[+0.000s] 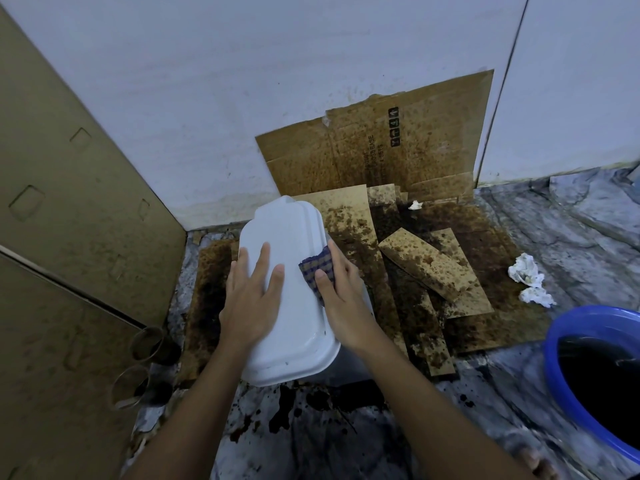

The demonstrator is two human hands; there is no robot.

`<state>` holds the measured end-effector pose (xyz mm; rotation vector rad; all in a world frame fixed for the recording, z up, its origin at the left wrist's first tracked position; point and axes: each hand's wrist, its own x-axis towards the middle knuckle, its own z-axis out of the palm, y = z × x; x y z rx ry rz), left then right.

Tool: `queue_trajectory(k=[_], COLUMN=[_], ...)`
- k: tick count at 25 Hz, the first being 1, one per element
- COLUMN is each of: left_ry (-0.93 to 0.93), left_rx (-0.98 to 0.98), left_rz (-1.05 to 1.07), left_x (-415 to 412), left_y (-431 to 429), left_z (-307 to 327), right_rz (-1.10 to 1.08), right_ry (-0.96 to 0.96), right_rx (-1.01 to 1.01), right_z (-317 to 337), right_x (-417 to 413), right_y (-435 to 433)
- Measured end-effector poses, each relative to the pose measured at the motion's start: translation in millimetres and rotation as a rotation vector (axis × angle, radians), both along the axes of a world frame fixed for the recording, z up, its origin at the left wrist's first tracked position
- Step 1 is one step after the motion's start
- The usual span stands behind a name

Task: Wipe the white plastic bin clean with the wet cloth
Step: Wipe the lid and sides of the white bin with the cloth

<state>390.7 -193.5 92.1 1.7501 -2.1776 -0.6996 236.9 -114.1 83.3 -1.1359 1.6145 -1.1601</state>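
The white plastic bin (294, 313) lies upside down on the stained floor, its flat bottom facing up. My left hand (251, 292) rests flat on that surface with fingers spread, pressing it down. My right hand (341, 296) presses a checked blue-and-brown cloth (317, 270) against the bin's right edge, thumb over the cloth. The bin's right side wall is mostly hidden under my right hand and forearm.
Stained cardboard sheets (433, 271) cover the floor to the right and lean on the wall (381, 147). A blue basin of dark water (595, 372) stands at the right. Crumpled tissues (528, 278) lie near it. Cardboard panel (69, 237) and two tubes (145, 344) stand on the left.
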Motion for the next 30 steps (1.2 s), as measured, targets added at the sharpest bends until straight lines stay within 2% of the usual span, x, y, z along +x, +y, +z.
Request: queue_trajectory(k=[5, 9, 12, 15, 18, 25, 30], left_ry=[0.013, 0.097, 0.072, 0.020, -0.018, 0.037, 0.064], left_rx=[-0.099, 0.011, 0.040, 0.042, 0.010, -0.019, -0.009], left_rz=[0.061, 0.082, -0.003, 0.007, 0.011, -0.015, -0.021], left_x=[5.5, 0.5, -5.2, -8.2, -3.4, 11.8, 22.6], left_y=[6.1, 14.2, 19.0, 24.5, 26.1, 21.2, 18.9], left_z=[11.1, 24.2, 25.2, 22.7, 18.6, 7.1, 4.0], right_rz=[0.019, 0.060, 0.078, 0.088, 0.101, 0.069, 0.012], right_ry=[0.018, 0.022, -0.038, -0.059, 0.030, 0.236, 0.241], right_rx=[0.029, 0.012, -0.021, 0.000, 0.054, -0.004, 0.104], right_z=[5.4, 1.2, -7.1, -26.6, -49.9, -85.7, -137.9], right_x=[6.3, 13.2, 17.4, 20.3, 21.8, 25.8, 10.5], right_y=[2.5, 2.1, -3.5, -8.1, -8.0, -6.3, 1.4])
